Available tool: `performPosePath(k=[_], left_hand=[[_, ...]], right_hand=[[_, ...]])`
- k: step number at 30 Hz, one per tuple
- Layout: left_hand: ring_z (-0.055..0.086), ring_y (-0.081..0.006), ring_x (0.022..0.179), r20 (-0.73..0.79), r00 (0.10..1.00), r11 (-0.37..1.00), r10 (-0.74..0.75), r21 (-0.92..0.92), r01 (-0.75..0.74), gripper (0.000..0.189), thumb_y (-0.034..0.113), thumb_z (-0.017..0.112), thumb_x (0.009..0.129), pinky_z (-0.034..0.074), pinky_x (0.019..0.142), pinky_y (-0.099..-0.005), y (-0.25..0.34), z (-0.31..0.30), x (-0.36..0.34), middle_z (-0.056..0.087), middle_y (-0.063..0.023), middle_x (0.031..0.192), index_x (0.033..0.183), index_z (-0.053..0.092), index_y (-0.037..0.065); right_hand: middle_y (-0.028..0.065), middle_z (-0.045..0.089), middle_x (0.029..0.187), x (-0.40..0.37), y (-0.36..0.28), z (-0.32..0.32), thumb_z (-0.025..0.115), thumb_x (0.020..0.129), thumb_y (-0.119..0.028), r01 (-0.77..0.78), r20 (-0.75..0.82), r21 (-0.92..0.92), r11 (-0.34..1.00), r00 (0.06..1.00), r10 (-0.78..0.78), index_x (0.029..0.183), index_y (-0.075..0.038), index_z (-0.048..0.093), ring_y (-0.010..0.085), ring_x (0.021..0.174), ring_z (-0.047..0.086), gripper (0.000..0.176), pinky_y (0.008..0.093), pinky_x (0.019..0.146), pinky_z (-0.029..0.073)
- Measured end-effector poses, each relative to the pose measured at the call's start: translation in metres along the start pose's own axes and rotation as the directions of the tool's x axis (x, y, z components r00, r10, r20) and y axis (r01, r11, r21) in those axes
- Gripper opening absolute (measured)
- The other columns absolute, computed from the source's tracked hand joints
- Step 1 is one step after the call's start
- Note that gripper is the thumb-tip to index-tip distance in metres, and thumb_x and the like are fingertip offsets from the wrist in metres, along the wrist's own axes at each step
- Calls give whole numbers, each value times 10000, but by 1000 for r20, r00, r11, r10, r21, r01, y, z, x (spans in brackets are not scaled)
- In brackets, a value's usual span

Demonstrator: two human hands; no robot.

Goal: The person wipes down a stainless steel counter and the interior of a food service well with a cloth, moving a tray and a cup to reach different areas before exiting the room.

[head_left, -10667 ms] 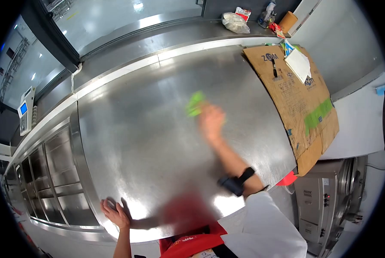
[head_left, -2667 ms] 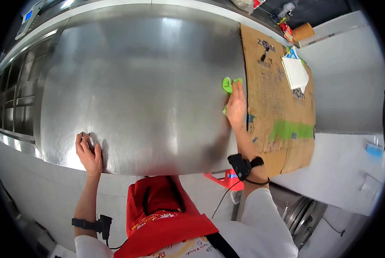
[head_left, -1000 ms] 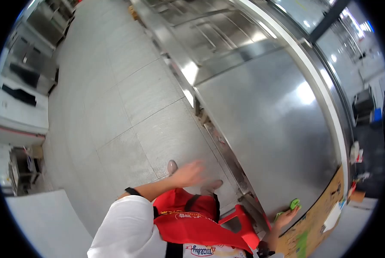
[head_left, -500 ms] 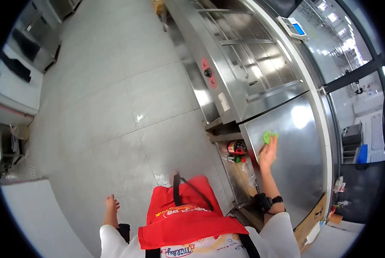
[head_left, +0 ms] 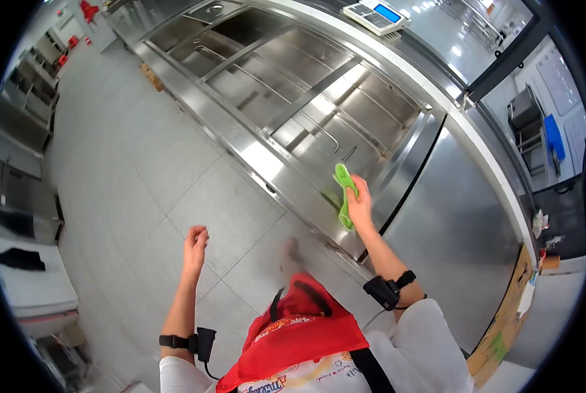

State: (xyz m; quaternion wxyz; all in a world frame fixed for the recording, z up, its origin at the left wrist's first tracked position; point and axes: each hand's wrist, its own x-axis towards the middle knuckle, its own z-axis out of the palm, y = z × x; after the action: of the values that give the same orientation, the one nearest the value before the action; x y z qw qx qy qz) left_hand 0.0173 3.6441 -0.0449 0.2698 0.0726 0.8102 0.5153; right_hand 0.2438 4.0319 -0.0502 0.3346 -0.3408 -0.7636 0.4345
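Note:
A green cloth (head_left: 344, 196) is gripped in my right hand (head_left: 360, 202), above the near corner of the steel counter (head_left: 319, 196). It hangs folded, with its ends above and below my fingers. My left hand (head_left: 196, 240) is over the tiled floor, left of the counter, touching nothing, its fingers curled together. Behind my right hand lie the counter's open steel wells (head_left: 306, 134), with thin rods inside. To the right of them is a smooth steel top (head_left: 450, 223).
A scale (head_left: 376, 16) with a blue display stands on the ledge behind the wells. Cardboard (head_left: 502, 314) lies at the right edge. Steel cabinets (head_left: 21, 190) line the far left. A red apron (head_left: 299, 327) hangs below my chest.
My right hand has left the smooth steel top with the green cloth and is now over the counter's corner. My left hand is raised farther forward. The view has turned, showing more of the wells.

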Motion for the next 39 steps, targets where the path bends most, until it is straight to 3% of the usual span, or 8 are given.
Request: performPosePath(k=[9,13,16,22,29,31,34,39], left_hand=[[540,-108,858,197,896,911,399,25,-411,161,150,541,917,446,760,-264,174,80,197,593,-33,911,1010,572,22],[564,-175,853,220,820,807,529,168,-566,132,99,549,897,466,733,-304,174,80,319,582,-88,957,1002,566,21],[545,-278,898,313,722,617,617,377,-690,155,59,557,862,455,772,-356,208,66,372,563,-127,1020,1013,573,28],[494,-325,1002,476,620,355,624,534,-767,267,140,575,817,377,868,-412,215,55,431,554,-137,1093,1064,549,39],[488,-324,1033,496,633,406,595,493,-769,339,164,581,817,358,897,-421,212,56,437,529,-164,1174,1119,524,21],[485,-331,1054,479,655,418,584,514,-749,363,164,579,820,357,911,-422,214,58,436,522,-170,1185,1145,510,19],[479,-340,1079,454,688,433,566,546,-717,387,170,576,824,356,925,-422,215,60,434,514,-172,1201,1170,496,17],[479,-342,1081,449,684,427,574,549,-719,379,173,569,831,356,930,-416,210,61,435,509,-169,1211,1171,500,21]], right_hand=[[88,523,1052,108,106,61,654,796,-131,-465,-262,45,884,848,460,1058,-66,640,232,1000,542,270,329,878,437],[178,491,1133,111,132,80,739,692,-211,-563,-76,-454,690,796,600,1123,-69,572,372,1019,533,484,410,874,457],[198,444,1196,115,127,76,767,654,-242,-407,93,-486,774,856,509,1163,-52,515,392,1029,532,599,426,875,467],[177,434,1158,138,118,115,772,661,-171,-357,65,-629,691,861,505,1161,-64,470,379,933,561,593,441,763,491],[163,454,1159,218,97,213,730,713,-150,-295,227,-525,799,856,465,1278,-103,419,386,912,577,646,460,765,493],[145,460,1131,245,86,237,713,751,-180,-132,235,-254,958,953,194,1318,-164,409,356,874,596,643,449,757,509],[104,461,1079,272,62,262,703,771,-199,-135,496,-323,937,819,289,1268,-209,465,310,842,604,551,426,732,523],[77,479,1075,238,86,262,689,781,-173,200,667,-283,938,744,43,1112,-187,574,272,881,612,350,389,732,530]])
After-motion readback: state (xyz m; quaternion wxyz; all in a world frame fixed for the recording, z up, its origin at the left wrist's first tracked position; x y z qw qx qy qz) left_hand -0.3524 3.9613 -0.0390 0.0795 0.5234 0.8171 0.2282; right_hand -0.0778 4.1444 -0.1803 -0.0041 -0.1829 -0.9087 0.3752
